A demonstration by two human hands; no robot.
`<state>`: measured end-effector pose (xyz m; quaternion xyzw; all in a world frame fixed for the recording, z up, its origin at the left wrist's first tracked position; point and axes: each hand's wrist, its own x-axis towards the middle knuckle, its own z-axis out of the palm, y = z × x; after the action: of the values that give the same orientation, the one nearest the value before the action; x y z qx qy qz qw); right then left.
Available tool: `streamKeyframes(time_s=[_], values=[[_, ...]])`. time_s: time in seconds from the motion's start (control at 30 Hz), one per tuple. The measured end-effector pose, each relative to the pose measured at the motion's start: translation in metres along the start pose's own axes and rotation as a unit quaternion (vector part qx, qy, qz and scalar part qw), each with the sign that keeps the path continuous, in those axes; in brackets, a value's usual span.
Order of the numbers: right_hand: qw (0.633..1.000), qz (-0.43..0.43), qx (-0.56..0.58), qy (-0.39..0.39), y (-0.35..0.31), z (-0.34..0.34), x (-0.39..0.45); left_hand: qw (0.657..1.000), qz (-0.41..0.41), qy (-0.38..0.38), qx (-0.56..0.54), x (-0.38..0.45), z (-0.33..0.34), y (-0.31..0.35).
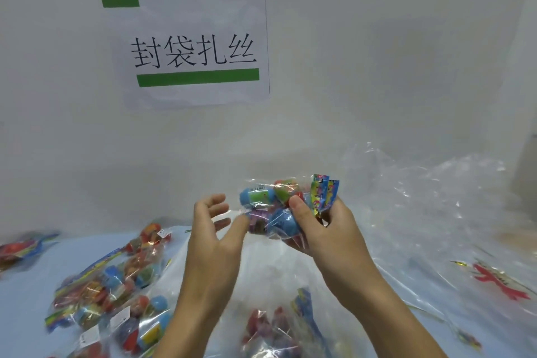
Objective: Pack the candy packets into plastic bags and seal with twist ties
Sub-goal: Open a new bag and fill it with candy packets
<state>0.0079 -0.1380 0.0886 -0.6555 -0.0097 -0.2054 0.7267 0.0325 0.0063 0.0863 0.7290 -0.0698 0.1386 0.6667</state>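
Candy packet (274,208), held up at the centre of the head view, is a small clear wrapper stuffed with round blue, green and red sweets and topped by a bright printed header card at its right end. The right hand (322,229) grips it from the right, thumb laid across the front and fingers (299,243) curled beneath, right where the header meets the filled part. The left hand (212,227) is spread and loose beside it, its fingertips just touching the packet's left end and gripping nothing.

Judging by its look, the packet is light and lumpy; the film is thin, crinkly and probably slick, so the sweets will shift inside when it is squeezed. The stiffer header, or the neck just below it, seems the surest place to pinch, with the other hand cupping the bulging body.

Lower left of the frame, more packets (110,293) lie heaped on the pale blue tabletop (26,299). At the lower centre a clear plastic bag (279,325) already has coloured packets inside. Loose empty bags (436,197) billow at the right. A paper sign (191,46) hangs on the wall, upper left. I cannot make out any twist ties.
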Motion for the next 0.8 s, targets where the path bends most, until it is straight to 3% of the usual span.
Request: streamKeyframes(time_s=[0.1, 0.17, 0.27, 0.37, 0.63, 0.8], values=[[1.0, -0.002, 0.005, -0.031, -0.008, -0.002, -0.002, 0.993, -0.037, -0.11, -0.026, 0.013, 0.0, 0.022], [0.997, 0.002, 0.039, -0.065, -0.013, 0.0, -0.004, 0.985, -0.051, -0.142, -0.078, 0.013, 0.007, 0.032], [0.989, 0.011, 0.095, -0.113, -0.017, 0.004, -0.009, 0.981, -0.027, -0.087, -0.169, 0.004, 0.021, 0.024], [0.989, 0.013, 0.074, -0.131, -0.012, 0.009, -0.013, 0.978, 0.005, -0.028, -0.208, -0.002, 0.031, 0.01], [0.997, -0.035, -0.012, -0.065, -0.009, 0.017, -0.012, 0.996, 0.07, 0.033, -0.042, -0.003, 0.023, 0.002], [0.998, -0.021, -0.018, -0.062, -0.009, 0.016, -0.014, 0.997, 0.057, -0.007, -0.051, -0.003, 0.013, 0.008]])
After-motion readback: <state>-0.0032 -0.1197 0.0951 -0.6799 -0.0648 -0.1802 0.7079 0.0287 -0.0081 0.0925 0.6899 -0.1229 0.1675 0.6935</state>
